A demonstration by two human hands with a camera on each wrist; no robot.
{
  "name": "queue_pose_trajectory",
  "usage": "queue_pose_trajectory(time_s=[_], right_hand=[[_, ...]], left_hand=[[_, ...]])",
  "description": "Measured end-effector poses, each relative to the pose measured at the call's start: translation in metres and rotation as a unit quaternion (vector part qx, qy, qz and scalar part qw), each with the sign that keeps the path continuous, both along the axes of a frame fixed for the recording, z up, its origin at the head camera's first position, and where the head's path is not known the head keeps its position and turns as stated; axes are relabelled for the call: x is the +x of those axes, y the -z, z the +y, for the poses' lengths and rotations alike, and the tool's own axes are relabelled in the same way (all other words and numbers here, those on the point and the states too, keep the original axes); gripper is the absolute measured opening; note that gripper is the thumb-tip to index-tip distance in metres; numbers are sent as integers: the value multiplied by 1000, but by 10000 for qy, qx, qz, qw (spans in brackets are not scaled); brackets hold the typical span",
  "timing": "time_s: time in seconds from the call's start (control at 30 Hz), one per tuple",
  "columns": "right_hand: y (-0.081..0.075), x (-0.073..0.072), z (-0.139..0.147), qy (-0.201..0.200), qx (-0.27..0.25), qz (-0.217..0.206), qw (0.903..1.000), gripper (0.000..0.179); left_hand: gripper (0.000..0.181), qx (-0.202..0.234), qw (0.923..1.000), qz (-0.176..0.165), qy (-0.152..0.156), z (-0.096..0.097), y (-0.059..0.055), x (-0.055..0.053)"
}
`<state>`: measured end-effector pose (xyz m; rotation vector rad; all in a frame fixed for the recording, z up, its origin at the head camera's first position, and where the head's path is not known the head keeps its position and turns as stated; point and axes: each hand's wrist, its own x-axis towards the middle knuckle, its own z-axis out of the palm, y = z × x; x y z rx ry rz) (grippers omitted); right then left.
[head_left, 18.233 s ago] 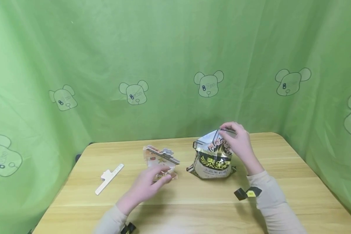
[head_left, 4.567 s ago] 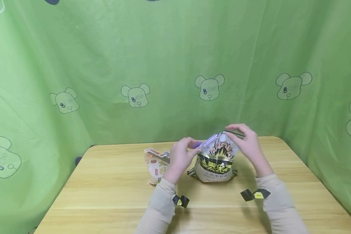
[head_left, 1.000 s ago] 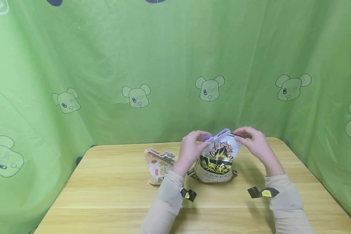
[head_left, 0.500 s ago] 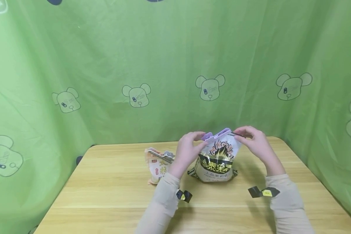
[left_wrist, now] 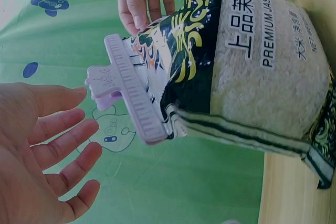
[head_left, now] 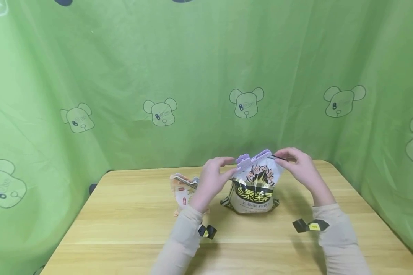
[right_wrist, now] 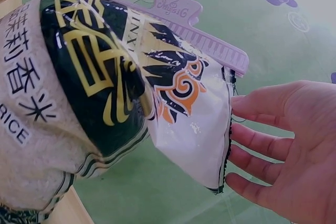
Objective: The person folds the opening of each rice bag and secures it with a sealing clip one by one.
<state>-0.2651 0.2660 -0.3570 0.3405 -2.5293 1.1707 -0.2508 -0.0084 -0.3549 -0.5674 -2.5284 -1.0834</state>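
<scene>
A clear bag of rice (head_left: pixel 252 198) with black and gold print stands upright on the table. A lilac piano-key clip (head_left: pixel 255 159) sits across the left part of its folded top, its jaws closed over the plastic. My left hand (head_left: pixel 214 177) is just left of the clip; the left wrist view shows its fingers (left_wrist: pixel 73 135) loosely spread and apart from the clip (left_wrist: pixel 131 87). My right hand (head_left: pixel 297 164) pinches the stitched top edge at the bag's right corner, thumb tip right at the edge in the right wrist view.
Left of the rice, partly behind my left forearm, stands a smaller orange-and-white pouch (head_left: pixel 182 194) with a long clip (head_left: pixel 187 181) across its top. The wooden table (head_left: pixel 124 229) ends at a green curtain (head_left: pixel 199 145) with bear-head prints.
The clip lay on the table's left earlier; my left hand brought it onto the rice bag's top. In the last half second that hand has let go and drawn left.
</scene>
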Motion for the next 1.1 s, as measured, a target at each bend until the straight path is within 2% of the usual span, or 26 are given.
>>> queue_pose_trajectory(time_s=[0.2,0.33,0.5,0.7,0.8,0.93,1.1], right_hand=[[3,1,1,100,31,45,9999,32],[6,2,4,47,120,260,9996,30],[7,4,7,97,249,302,9992,29],[8,10,11,154,452,314,9984,28],[10,13,13,138,540,364,9978,27],[13,16,18,129,711,478,9962,26],[18,21,28,121,827,652,9944,24]], left_hand=[[35,-95,9997,224,41,-15,0,6],[33,-385,9981,474,-8,-28,2,10],[29,-756,9931,873,-223,-46,1,16],[26,-1005,9877,1082,-521,-64,2,21],[24,-1084,9854,1193,-555,-74,3,24],[23,-1231,9811,1340,-653,-89,2,25],[25,-1352,9775,1360,-875,-111,3,21]])
